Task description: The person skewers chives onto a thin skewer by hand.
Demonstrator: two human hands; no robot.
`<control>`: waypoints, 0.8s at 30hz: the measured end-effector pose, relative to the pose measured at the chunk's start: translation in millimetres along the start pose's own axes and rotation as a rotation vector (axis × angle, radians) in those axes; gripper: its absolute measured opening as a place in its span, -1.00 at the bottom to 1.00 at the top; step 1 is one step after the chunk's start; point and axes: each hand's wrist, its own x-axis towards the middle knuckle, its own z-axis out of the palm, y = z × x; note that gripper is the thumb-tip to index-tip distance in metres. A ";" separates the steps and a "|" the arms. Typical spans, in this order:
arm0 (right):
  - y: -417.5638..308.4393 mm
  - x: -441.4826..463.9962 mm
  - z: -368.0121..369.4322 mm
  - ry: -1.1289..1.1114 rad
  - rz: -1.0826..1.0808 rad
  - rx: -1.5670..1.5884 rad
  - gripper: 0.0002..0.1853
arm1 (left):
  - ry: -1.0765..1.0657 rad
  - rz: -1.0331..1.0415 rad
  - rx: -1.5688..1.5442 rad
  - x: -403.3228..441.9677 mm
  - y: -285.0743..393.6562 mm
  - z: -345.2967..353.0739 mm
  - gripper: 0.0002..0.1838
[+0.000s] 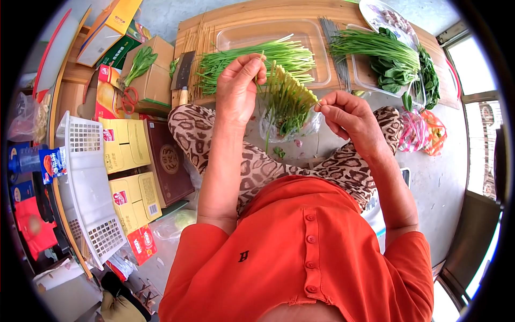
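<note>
My left hand (241,86) is closed, thumb and forefinger pinching what looks like a green chive stalk, its pale tip just above the fingers. My right hand (346,118) pinches the right end of a thin skewer, mostly hidden by a row of chives (292,99) hanging from it between my hands. Below, a clear plastic bag (310,129) lies near my knees. On the low wooden table (188,40), long green chives (279,56) lie across a clear tray (320,51), just beyond my left hand.
Left of the chives lie bamboo skewers (201,37) and a cleaver (184,72); metal skewers (335,51) lie right of the tray. Another tray holds chives (375,48) and leafy greens (389,72). Boxes (124,147), scissors (129,101) and a white basket (88,177) stand left.
</note>
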 end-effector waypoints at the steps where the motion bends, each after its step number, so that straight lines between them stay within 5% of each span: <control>1: -0.8 -0.5 -0.4 -0.004 0.003 -0.003 -0.86 | -0.002 -0.007 0.013 -0.1 1.1 0.1 -0.84; 24: -0.5 -5.2 -0.9 -0.024 -0.015 -0.031 -0.85 | -0.103 -0.125 0.050 -0.6 17.8 -9.3 -0.83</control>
